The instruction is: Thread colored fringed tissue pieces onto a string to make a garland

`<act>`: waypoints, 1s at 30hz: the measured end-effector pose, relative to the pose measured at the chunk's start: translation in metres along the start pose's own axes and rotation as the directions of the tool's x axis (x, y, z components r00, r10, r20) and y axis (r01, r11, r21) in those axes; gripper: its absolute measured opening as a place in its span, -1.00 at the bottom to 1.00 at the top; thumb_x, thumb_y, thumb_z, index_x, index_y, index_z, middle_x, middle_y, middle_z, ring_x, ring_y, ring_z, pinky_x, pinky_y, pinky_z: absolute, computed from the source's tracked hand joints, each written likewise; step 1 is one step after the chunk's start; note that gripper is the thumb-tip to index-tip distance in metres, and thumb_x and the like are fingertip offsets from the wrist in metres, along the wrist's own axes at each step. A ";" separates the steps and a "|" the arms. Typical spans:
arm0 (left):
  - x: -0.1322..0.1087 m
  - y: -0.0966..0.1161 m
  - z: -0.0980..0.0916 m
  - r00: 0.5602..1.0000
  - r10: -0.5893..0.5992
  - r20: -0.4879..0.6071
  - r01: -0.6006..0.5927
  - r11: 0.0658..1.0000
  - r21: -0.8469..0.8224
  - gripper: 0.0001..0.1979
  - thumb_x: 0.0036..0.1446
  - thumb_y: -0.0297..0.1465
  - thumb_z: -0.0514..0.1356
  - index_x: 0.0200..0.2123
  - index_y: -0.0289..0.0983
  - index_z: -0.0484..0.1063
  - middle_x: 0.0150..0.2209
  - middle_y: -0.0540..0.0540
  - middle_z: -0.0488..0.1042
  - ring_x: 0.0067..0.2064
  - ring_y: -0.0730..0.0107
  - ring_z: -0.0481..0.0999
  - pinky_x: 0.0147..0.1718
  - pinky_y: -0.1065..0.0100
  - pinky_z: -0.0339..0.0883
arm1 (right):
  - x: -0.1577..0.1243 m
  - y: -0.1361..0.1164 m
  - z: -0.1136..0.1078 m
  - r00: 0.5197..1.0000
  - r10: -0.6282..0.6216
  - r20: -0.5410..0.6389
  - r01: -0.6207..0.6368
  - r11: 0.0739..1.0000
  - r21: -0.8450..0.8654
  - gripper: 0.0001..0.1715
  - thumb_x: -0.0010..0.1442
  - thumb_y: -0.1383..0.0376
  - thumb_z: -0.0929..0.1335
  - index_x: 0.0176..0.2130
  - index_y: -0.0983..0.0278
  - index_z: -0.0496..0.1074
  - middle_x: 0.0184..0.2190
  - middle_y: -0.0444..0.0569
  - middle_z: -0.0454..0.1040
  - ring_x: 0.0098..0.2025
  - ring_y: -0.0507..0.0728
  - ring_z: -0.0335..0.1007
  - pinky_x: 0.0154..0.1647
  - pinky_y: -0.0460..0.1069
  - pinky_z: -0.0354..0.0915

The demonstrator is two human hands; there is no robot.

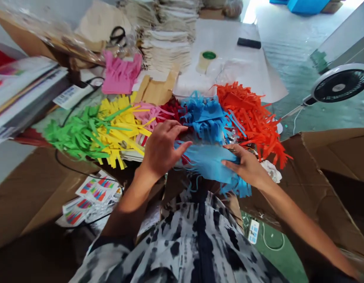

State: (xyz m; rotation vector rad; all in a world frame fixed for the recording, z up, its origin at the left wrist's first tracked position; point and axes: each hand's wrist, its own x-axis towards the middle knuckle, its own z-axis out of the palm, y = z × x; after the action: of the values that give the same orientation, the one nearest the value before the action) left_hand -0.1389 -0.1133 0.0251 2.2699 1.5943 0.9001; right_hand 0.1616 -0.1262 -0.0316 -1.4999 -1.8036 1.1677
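Loosely, one light-blue fringed piece [204, 159] drooped before the person's waist, its middle smooth, its edges cut into thin strips. The right hand [249, 167] pinched its right side; the left hand [160, 148], thumb and fingers apart, was by its left end. Beyond lay one blue pile [206, 116] and one orange pile [243, 112].

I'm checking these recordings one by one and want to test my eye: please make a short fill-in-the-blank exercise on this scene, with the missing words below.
1. The person's right hand holds a thin fringed sheet coloured ____.
2. Immediately right of the pile of green cut strips in the picture lies a pile coloured ____.
3. The round black-and-white fan appears near the picture's ____ edge.
4. The flat oblong black object lies on a large sheet coloured ____.

Missing words: blue; yellow; right; white.
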 end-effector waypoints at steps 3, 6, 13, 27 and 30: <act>-0.022 0.016 0.029 0.971 0.237 0.035 -0.235 0.971 -0.049 -0.48 0.28 -0.01 0.35 0.14 -0.22 0.55 0.14 -0.24 0.57 0.21 0.05 0.52 0.26 0.01 0.44 | 0.003 0.003 0.008 1.000 -0.019 -0.006 0.018 0.984 -0.179 -0.46 0.26 0.11 0.46 0.20 0.13 0.44 -0.16 0.00 0.64 -0.21 0.25 0.55 -0.22 0.10 0.44; -0.049 0.027 0.072 0.888 0.405 0.217 -0.397 0.914 -0.083 -0.17 0.23 0.07 0.35 0.37 -0.33 0.35 0.29 -0.34 0.49 0.30 -0.07 0.48 0.33 -0.08 0.39 | 0.001 0.000 0.010 1.000 0.009 -0.012 -0.013 0.939 -0.344 -0.42 0.28 0.18 0.41 0.26 0.16 0.39 -0.17 0.01 0.65 -0.23 0.27 0.57 -0.20 0.12 0.41; -0.072 0.022 0.114 0.912 0.370 0.179 -0.382 0.923 0.041 -0.59 0.43 -0.44 0.12 0.27 -0.41 0.46 0.30 -0.30 0.51 0.35 0.01 0.47 0.37 0.01 0.38 | -0.038 -0.004 0.018 0.920 -0.389 0.045 0.297 0.618 -0.728 -0.18 0.36 0.02 0.40 0.42 0.32 0.25 0.32 0.32 0.39 0.34 0.48 0.31 0.30 0.36 0.29; -0.064 0.021 0.090 0.890 0.380 0.252 -0.388 0.922 -0.020 -0.66 0.42 -0.42 0.15 0.19 -0.36 0.52 0.10 -0.29 0.58 0.17 0.06 0.54 0.19 0.03 0.50 | -0.057 0.008 0.024 0.852 -0.520 0.067 0.359 0.484 -0.798 -0.70 0.45 0.37 0.35 0.11 0.20 0.58 0.11 -0.01 0.66 0.22 0.28 0.47 0.26 0.25 0.12; -0.062 0.015 0.079 0.914 0.292 0.284 -0.278 0.957 -0.089 -0.67 0.33 -0.46 0.24 0.13 -0.33 0.57 0.06 -0.25 0.60 0.11 0.08 0.54 0.13 0.05 0.50 | -0.053 0.013 0.015 0.903 -0.427 0.038 0.318 0.608 -0.728 -0.67 0.49 0.32 0.30 0.12 0.19 0.59 0.05 0.00 0.67 0.10 0.27 0.51 0.02 0.19 0.17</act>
State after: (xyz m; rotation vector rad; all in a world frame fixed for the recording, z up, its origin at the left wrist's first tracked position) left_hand -0.0937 -0.1625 -0.0514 2.5040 1.1255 0.6100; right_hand 0.1698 -0.1806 -0.0430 -1.3977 -2.4700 0.0936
